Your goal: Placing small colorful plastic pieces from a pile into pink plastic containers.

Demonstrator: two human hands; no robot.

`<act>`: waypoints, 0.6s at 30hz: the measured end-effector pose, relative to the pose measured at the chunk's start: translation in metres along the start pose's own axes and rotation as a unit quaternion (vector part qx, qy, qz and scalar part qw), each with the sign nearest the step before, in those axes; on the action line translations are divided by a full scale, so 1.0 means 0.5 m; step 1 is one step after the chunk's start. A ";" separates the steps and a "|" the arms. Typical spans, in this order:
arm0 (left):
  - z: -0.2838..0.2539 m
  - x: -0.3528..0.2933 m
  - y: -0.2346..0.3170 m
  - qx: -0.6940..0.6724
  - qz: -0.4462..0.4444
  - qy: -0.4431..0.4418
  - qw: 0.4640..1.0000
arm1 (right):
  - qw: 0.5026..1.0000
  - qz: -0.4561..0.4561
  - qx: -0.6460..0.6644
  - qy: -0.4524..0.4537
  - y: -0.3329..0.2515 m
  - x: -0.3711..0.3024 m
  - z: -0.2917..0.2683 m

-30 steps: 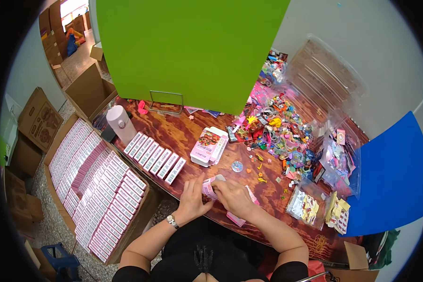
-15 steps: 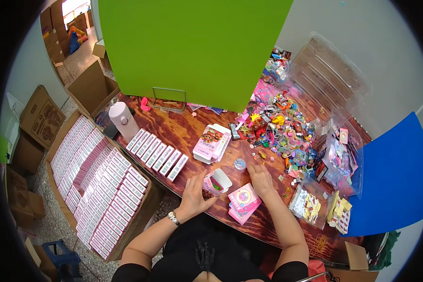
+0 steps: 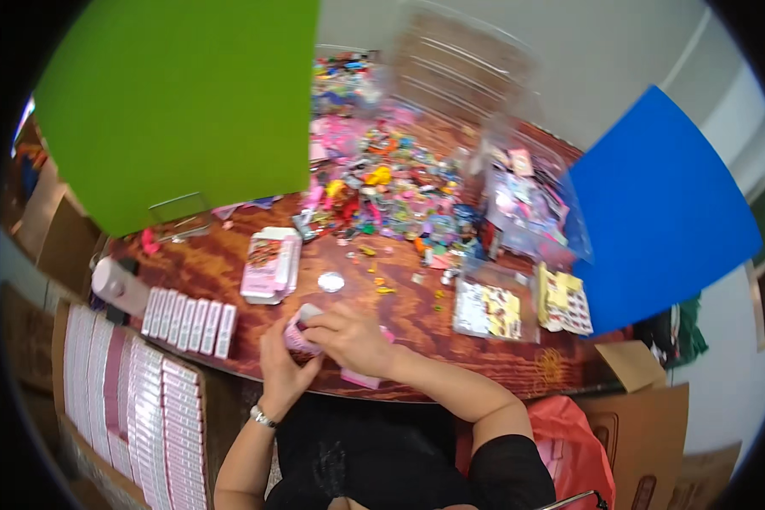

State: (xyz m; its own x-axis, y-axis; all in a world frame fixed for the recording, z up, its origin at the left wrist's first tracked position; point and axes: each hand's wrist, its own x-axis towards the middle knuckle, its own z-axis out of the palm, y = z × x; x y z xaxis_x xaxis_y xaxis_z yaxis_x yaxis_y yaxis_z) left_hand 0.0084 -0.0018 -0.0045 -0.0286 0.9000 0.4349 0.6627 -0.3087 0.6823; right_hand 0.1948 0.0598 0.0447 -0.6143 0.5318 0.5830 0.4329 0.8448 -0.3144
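The person sits at the near edge of a brown wooden worktop (image 3: 450,331). Both hands are close together right in front of the body. The left hand (image 3: 282,367) has a watch on its wrist and its fingers are curled around a small pink box (image 3: 298,333). The right hand (image 3: 354,338) lies over the same box, and its fingers pinch the top of it. The box is held just above the worktop edge. Another pink box (image 3: 361,378) lies flat under the right wrist.

To the left, lower down, a big cardboard box (image 3: 136,408) is full of neat rows of pink and white packs. On the worktop, a row of the same packs (image 3: 189,310) stands side by side. A little farther, a stack of flat pink boxes (image 3: 270,265) sits near a small round lid (image 3: 331,281). To the right lie clear bags of stickers (image 3: 487,308). Far back, a big heap of bright little toys (image 3: 391,195) covers the worktop.
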 end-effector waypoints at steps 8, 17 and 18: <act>-0.007 0.010 -0.004 -0.053 -0.030 -0.026 0.998 | 0.968 0.215 -0.104 0.079 0.155 -0.160 -0.209; -0.002 0.018 0.018 -0.045 -0.016 -0.043 0.998 | 0.795 0.522 -0.298 -0.076 0.310 -0.454 -0.328; -0.001 0.017 0.016 -0.043 -0.016 -0.043 0.998 | 0.804 0.513 -0.300 -0.032 0.312 -0.459 -0.325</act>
State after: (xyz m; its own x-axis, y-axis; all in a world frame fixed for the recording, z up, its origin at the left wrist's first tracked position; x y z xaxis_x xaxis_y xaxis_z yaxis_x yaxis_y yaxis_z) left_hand 0.0130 0.0033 0.0049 0.0192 0.9318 0.3624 0.5957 -0.3018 0.7443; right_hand 0.5103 0.0598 -0.0164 0.2455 0.9482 0.2015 0.9612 -0.2112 -0.1772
